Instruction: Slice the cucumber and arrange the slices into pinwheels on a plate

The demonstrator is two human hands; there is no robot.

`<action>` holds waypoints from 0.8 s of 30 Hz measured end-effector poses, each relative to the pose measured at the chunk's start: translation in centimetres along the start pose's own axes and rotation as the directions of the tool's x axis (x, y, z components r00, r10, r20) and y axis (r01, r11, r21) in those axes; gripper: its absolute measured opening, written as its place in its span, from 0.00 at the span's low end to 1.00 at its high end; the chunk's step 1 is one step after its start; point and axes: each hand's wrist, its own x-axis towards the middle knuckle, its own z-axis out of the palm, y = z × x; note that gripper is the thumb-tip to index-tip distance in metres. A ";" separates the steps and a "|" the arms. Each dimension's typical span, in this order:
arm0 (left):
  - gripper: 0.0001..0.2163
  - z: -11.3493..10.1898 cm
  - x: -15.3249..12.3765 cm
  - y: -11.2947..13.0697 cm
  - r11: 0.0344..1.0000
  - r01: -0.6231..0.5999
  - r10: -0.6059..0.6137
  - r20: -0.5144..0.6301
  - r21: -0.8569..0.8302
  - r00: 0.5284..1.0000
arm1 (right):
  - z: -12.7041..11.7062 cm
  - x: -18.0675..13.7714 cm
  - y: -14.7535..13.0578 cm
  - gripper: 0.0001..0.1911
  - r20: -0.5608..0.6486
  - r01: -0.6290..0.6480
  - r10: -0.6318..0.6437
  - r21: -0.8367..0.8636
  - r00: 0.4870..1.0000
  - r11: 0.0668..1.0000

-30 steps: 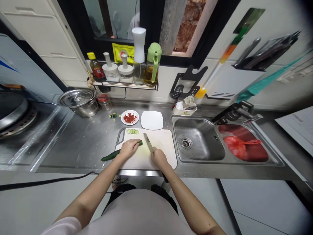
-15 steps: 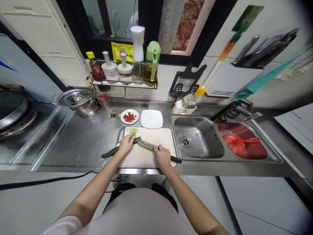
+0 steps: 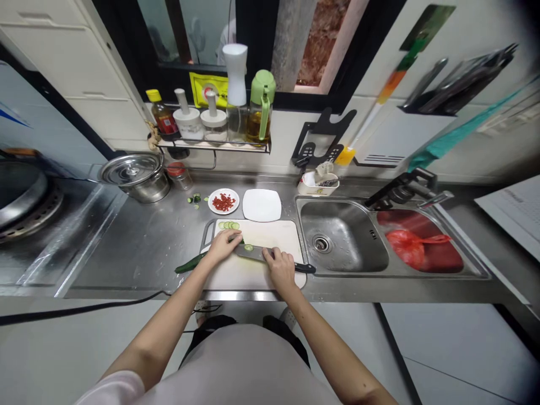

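Observation:
My left hand point(image 3: 223, 246) is closed over a green cucumber point(image 3: 190, 263), which lies slantwise across the left part of the white cutting board point(image 3: 236, 277). My fingers cover its cut end. In my right hand point(image 3: 280, 268) is a kitchen knife point(image 3: 253, 252), its black handle sticking out to the right past my palm. The blade points left, its tip close to my left fingers. A cucumber slice point(image 3: 248, 247) clings to the blade. Several pale green slices point(image 3: 229, 225) lie overlapping in a row at the board's upper left.
Behind the board stand a plate of chopped red pieces point(image 3: 223, 201) and a white dish point(image 3: 261, 205). Cucumber scraps point(image 3: 194, 198) lie to their left. A steel pot point(image 3: 143, 179) stands further left. The sink point(image 3: 343, 236) adjoins the board's right side.
The knife has shifted slightly right and its blade lies flatter, with the slice plainly showing on it. My left fingers have moved forward and right over the cucumber's end.

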 end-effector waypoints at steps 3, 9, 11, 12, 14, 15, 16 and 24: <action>0.14 -0.6 0.2 1.3 0.990 -0.084 0.066 0.161 0.109 0.985 | 0.2 0.0 0.0 0.20 -0.091 0.046 -0.048 -0.024 0.995 0.999; 0.09 -1.3 0.3 2.6 0.982 -0.117 0.076 0.259 0.147 0.963 | 0.3 0.2 -0.2 0.20 -0.117 0.062 -0.065 -0.033 0.991 0.998; 0.08 -1.3 0.5 2.7 0.984 -0.130 0.095 0.257 0.124 0.962 | 0.4 0.2 -0.2 0.20 -0.108 0.061 -0.064 -0.026 0.992 0.998; 0.08 -1.3 0.6 2.7 0.984 -0.136 0.104 0.254 0.112 0.962 | 0.5 0.2 -0.2 0.20 -0.102 0.060 -0.062 -0.022 0.993 0.998; 0.07 -1.2 0.7 2.8 0.987 -0.130 0.105 0.238 0.093 0.966 | 0.6 0.2 -0.1 0.20 -0.092 0.056 -0.057 -0.017 0.994 0.998; 0.06 -1.2 0.8 2.9 0.990 -0.114 0.093 0.228 0.083 0.969 | 0.7 0.2 -0.1 0.20 -0.087 0.054 -0.055 -0.015 0.995 0.998; 0.06 -1.1 0.8 3.0 0.994 -0.088 0.071 0.219 0.071 0.973 | 0.7 0.1 0.0 0.20 -0.082 0.052 -0.053 -0.013 0.995 0.999; 0.08 0.0 1.6 2.4 0.987 0.159 -0.152 0.149 -0.036 0.977 | 0.8 0.1 0.6 0.21 -0.061 0.043 -0.042 0.010 0.997 0.999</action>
